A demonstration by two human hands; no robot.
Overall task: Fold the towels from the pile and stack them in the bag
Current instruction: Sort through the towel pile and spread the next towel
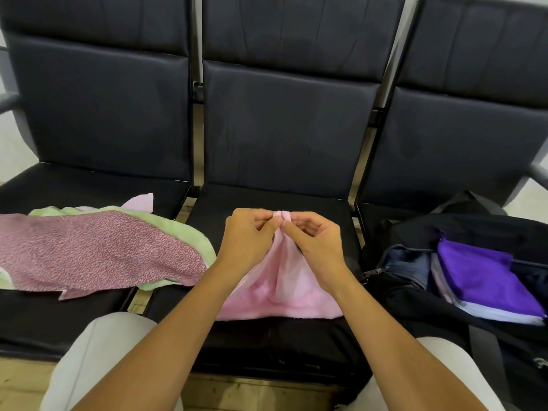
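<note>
Midway through, judging by bag and pile.
Pinched pink towel with left hand and right hand; purple towel already packed.

A plain pale pink towel lies on the middle black padded seat. On the pile to the left, a cloth with a fine pink-and-maroon speckled print covers a light green towel and a pale pink one. The black bag holds a vivid purple towel over what appear to be lilac and pale blue layers. The lining looks navy.
</note>
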